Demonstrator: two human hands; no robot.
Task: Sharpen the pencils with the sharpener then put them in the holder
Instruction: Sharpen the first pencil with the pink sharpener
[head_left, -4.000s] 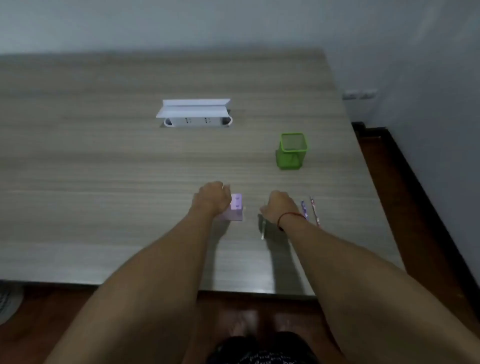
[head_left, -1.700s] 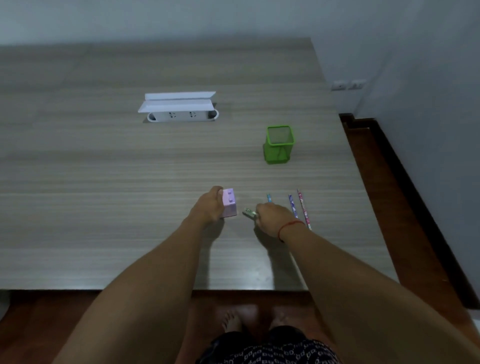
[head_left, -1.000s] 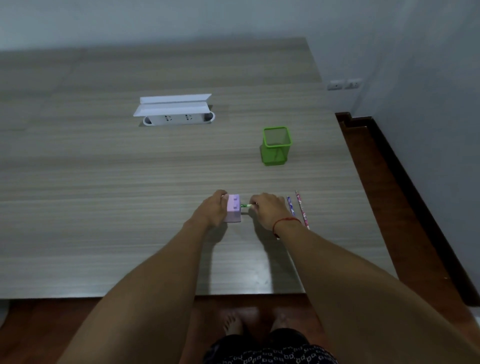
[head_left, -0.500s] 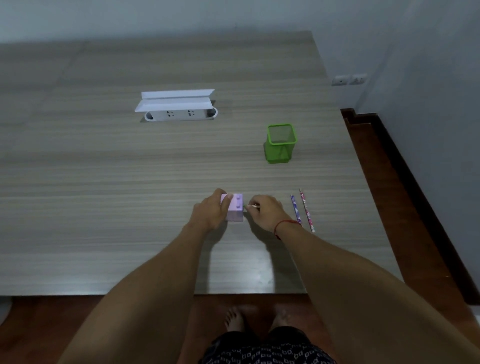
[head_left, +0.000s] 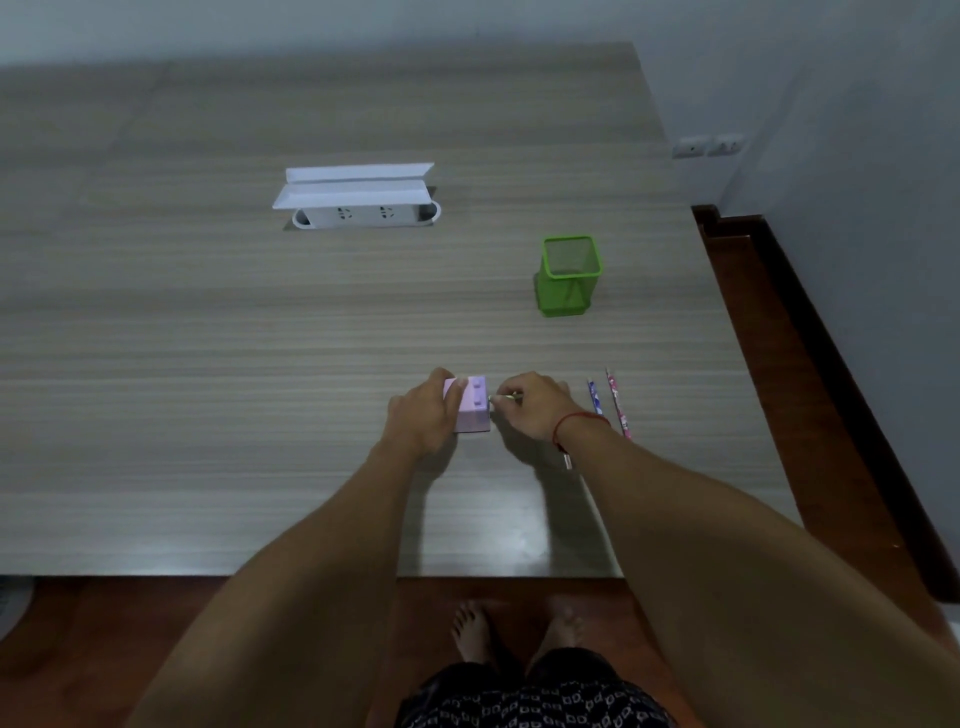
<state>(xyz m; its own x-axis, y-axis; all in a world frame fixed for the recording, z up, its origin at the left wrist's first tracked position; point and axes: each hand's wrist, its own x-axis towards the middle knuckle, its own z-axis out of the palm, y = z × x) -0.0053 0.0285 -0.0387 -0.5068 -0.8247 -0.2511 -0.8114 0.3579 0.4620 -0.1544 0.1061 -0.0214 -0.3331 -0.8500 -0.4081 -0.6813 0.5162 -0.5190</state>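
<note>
- The desk (head_left: 208, 364) carries everything; a green mesh holder (head_left: 563, 296) stands well beyond the right grip and looks empty.
- The left hand (head_left: 421, 415) grips the pink sharpener (head_left: 474, 408), a light box likely to slide unless pinned.
- The right hand (head_left: 530, 405) pinches a pencil (head_left: 506, 397) whose tip meets the sharpener's side. It is slim and stiff with brittle lead, so best held near the tip.
- Two spare pencils (head_left: 618, 402) lie just right of that grip.

The sharpener (head_left: 472, 406) sits on the surface (head_left: 208, 364) between the left hand (head_left: 422, 418) and right hand (head_left: 531, 406), a pencil (head_left: 505, 398) at its right side. Two more pencils (head_left: 595, 397) lie just right of the right hand. The holder (head_left: 569, 278) stands beyond it, and the socket box (head_left: 358, 202) beyond the left hand.
</note>
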